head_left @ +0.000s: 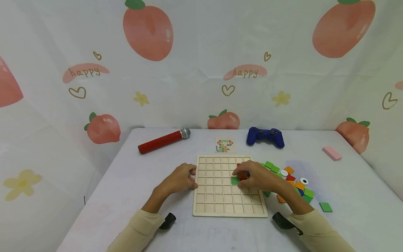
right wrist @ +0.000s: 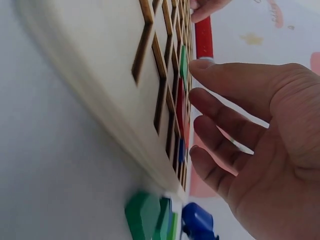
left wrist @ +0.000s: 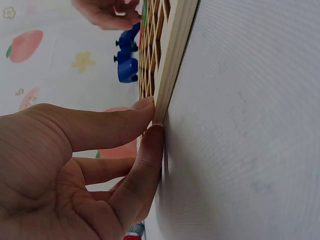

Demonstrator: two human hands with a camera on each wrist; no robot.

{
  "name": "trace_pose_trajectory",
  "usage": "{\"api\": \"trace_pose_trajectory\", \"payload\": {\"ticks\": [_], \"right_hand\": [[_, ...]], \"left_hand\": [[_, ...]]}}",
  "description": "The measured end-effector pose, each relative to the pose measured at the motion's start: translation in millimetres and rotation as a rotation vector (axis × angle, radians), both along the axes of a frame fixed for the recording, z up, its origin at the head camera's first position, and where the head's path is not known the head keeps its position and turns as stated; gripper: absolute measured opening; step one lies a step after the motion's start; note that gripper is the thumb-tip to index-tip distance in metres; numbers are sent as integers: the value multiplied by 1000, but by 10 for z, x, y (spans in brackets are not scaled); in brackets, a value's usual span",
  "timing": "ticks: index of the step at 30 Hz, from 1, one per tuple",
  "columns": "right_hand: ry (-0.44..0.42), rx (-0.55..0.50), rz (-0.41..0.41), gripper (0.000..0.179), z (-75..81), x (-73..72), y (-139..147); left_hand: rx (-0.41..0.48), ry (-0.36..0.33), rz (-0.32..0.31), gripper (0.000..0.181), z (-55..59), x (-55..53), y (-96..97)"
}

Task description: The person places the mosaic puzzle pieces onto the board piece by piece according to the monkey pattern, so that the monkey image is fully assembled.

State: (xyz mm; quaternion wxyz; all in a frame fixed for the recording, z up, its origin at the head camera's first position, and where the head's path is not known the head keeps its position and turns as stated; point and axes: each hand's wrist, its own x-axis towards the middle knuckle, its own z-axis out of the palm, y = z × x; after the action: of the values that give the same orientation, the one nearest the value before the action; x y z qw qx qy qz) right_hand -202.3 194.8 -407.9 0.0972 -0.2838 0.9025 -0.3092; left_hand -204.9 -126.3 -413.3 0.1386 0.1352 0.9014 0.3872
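A light wooden grid board lies flat on the table. At its left edge my left hand holds on, thumb tip and curled index finger meeting at the board's side in the left wrist view. My right hand hovers over the board's right half with its fingers apart and nothing between them. A green square tile sits in the grid by its thumb. Red tiles and a blue tile lie in cells beneath the fingers, partly hidden by them in the head view.
Loose coloured tiles are scattered right of the board, partly behind the right forearm, with one green tile apart. A picture card lies behind the board. Further out are a red microphone, a blue game controller and a pink block.
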Motion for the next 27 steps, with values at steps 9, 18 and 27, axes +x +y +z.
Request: {"api": "trace_pose_trajectory", "payload": {"ticks": [9,18,27], "right_hand": [[11,-26,-105,27,43,112,344],[40,56,-233,30,21,218,811],[42,108,-350,33,8,301,1289]], "left_hand": [[-10,3,2,63,19,12,0],[-6,1,1,66,6,11,-8],[-18,5,-10,66,-8,-4,-13]]}}
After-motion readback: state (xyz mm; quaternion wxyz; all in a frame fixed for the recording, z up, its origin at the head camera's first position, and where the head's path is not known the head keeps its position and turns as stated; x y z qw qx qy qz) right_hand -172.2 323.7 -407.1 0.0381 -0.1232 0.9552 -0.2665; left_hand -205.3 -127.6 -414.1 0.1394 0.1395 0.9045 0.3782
